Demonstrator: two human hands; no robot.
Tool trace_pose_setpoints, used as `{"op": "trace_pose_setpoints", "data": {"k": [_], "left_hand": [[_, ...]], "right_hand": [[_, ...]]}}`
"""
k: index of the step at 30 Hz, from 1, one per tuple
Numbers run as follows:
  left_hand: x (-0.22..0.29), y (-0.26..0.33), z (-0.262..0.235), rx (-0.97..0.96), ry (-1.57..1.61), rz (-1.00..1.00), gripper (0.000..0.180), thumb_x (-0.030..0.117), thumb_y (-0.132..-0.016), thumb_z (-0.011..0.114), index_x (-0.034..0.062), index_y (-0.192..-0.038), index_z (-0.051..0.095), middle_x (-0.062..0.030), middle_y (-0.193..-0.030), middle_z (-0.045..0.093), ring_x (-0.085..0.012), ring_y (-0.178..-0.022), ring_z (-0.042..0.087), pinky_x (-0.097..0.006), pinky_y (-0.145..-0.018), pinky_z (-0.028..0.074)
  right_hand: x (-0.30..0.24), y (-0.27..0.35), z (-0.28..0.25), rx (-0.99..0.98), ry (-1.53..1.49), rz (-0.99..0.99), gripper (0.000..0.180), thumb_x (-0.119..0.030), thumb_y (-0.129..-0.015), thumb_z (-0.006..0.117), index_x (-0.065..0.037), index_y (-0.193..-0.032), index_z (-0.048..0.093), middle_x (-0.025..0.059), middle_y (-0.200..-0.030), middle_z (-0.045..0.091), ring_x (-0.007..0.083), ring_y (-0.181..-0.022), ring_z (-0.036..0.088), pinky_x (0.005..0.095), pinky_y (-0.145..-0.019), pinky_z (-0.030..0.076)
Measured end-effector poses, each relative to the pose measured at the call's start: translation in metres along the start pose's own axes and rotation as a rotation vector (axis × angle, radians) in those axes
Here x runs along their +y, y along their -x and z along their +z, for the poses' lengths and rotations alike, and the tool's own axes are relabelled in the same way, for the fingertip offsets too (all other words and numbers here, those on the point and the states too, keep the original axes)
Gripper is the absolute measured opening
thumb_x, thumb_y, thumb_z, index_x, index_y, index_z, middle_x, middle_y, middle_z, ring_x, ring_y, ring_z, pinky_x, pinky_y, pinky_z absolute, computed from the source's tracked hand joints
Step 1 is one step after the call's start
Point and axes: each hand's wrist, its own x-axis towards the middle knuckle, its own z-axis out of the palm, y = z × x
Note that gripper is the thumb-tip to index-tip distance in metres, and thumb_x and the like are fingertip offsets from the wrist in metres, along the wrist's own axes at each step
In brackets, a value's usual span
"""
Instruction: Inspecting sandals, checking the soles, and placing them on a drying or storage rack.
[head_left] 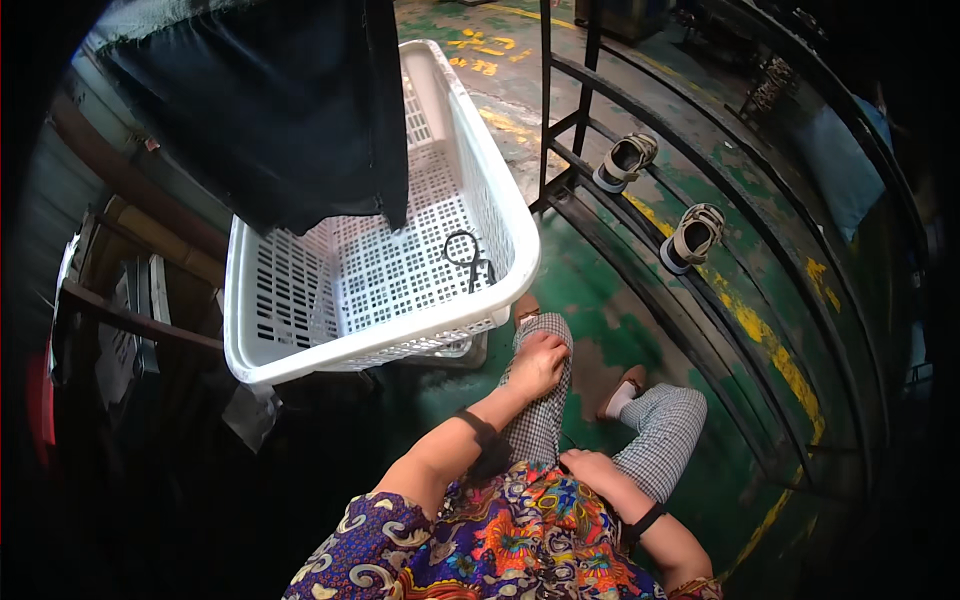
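My left hand (pixel 538 366) rests on my left knee, with its fingers curled against the checked trouser leg (pixel 540 425) and the cloth bunched under them. My right hand (pixel 588 466) lies on my lap by the hem of the flowered top (pixel 510 540); its fingers are partly hidden. In front of my left knee stands a large white plastic basket (pixel 385 345) with slotted walls. A black looped object (pixel 461 248) is at its near right side inside. Over the basket's far left part hangs a dark cloth (pixel 290 120).
To the right stands a black metal rack (pixel 600 215) with two strapped shoes (pixel 628 162) on its rails. The green floor (pixel 600 340) is worn, with yellow markings. Metal bars (pixel 140 320) and dark objects crowd the left side.
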Motion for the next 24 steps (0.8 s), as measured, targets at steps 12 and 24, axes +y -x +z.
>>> {"op": "trace_pose_setpoints", "data": {"k": [12, 24], "left_hand": [[-0.008, 0.011, -0.010, -0.004, -0.061, -0.039, 0.016, 0.004, -0.067, 0.063, 0.0079, -0.082, 0.066, -0.0037, -0.096, 0.062, -0.0267, -0.094, 0.054, -0.039, -0.085, 0.045], [0.023, 0.018, -0.053, -0.308, 0.121, -0.021, 0.022, 0.006, -0.075, 0.061, 0.0088, -0.097, 0.067, -0.0070, -0.100, 0.062, -0.0286, -0.101, 0.056, -0.040, -0.087, 0.047]], "right_hand": [[0.097, 0.115, -0.069, 1.075, -0.329, 0.647, 0.031, -0.007, -0.079, 0.061, -0.005, -0.110, 0.060, 0.0107, -0.103, 0.066, 0.0293, -0.097, 0.061, 0.0376, -0.086, 0.047], [0.093, 0.087, -0.016, 1.191, -0.158, 0.711, 0.028, -0.001, -0.074, 0.057, -0.004, -0.102, 0.061, 0.0123, -0.114, 0.054, 0.0337, -0.108, 0.049, 0.0432, -0.095, 0.040]]}}
